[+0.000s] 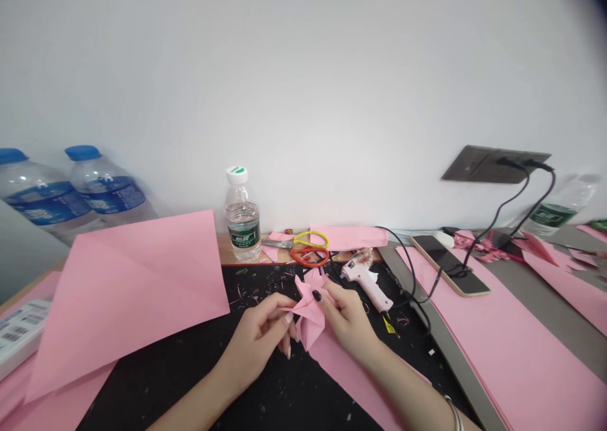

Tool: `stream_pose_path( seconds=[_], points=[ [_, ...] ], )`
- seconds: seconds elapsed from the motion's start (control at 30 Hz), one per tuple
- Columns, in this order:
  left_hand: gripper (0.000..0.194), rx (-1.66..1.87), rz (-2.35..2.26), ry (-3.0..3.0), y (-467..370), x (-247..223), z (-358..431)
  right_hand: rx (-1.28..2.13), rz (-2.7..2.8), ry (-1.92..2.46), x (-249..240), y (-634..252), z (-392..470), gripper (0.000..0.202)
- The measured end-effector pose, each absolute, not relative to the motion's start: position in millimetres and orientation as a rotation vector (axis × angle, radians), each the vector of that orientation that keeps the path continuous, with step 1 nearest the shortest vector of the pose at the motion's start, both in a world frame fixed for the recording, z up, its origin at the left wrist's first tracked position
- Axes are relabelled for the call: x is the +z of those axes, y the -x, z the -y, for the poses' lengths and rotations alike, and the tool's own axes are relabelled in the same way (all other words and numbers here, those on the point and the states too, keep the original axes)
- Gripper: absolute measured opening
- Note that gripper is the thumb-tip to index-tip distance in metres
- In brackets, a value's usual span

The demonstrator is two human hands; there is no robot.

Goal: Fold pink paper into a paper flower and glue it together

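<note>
A folded pink paper piece [310, 320], with several pointed flaps, is held up over the black mat [190, 368]. My left hand [265, 330] pinches the tip of one flap between thumb and forefinger. On the other side, my right hand [344, 314] grips the paper's upper right part, its thumb with a dark nail pressed on the front. The right fingers behind the paper are partly hidden. Below my right forearm lies a pink paper strip [348, 380]. Close beyond the hands are scissors [309, 254] with yellow and red handles and a white glue gun [367, 284].
A small water bottle [243, 219] stands by the wall. Large pink sheets [137, 292] lie at left, near two blue-capped bottles [111, 184]. At right, a phone [450, 265] rests on pink paper; black cables run to a wall socket [493, 164]. Paper scraps dot the mat.
</note>
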State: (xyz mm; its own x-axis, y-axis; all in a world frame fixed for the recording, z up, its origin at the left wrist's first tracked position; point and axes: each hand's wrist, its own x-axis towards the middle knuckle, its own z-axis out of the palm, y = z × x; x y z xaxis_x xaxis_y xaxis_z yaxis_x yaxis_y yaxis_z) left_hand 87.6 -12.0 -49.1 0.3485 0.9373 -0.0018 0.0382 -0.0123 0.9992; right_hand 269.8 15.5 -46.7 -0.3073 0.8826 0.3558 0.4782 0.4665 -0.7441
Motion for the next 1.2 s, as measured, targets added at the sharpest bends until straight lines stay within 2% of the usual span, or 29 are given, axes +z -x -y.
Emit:
stream_pose_path(
  seconds=[0.13, 0.4, 0.53, 0.8, 0.87, 0.97, 1.07, 1.2],
  points=[
    [0.016, 1.019, -0.93, -1.338, -88, -48, 12, 0.618, 2.08, 1.077, -51, -270, -12, 0.029],
    [0.023, 1.087, -1.229, -1.451, -88, -47, 12, 0.603, 2.121, 1.047, -52, -264, -6, 0.019],
    [0.012, 1.104, -1.268, -1.414, -88, -49, 11, 0.65, 2.0, 1.132, -52, -263, -7, 0.006],
    [0.037, 1.164, -1.285, -1.344, -88, -55, 7, 0.544, 2.013, 1.145, -50, -270, -14, 0.006],
    [0.042, 1.142, -1.379, -1.385, -87, -55, 8, 0.651, 1.943, 1.181, -51, -270, -14, 0.009],
    [0.041, 1.14, -1.485, -1.396, -85, -54, 8, 0.942, 1.804, 1.15, -53, -267, -13, 0.025],
    [0.026, 1.189, -1.449, -1.386, -83, -53, 7, 1.285, 1.625, 0.948, -50, -263, -11, 0.033],
    [0.008, 1.234, -1.404, -1.49, -83, -54, 6, 1.543, 1.395, 0.84, -46, -258, -11, 0.026]
  ],
)
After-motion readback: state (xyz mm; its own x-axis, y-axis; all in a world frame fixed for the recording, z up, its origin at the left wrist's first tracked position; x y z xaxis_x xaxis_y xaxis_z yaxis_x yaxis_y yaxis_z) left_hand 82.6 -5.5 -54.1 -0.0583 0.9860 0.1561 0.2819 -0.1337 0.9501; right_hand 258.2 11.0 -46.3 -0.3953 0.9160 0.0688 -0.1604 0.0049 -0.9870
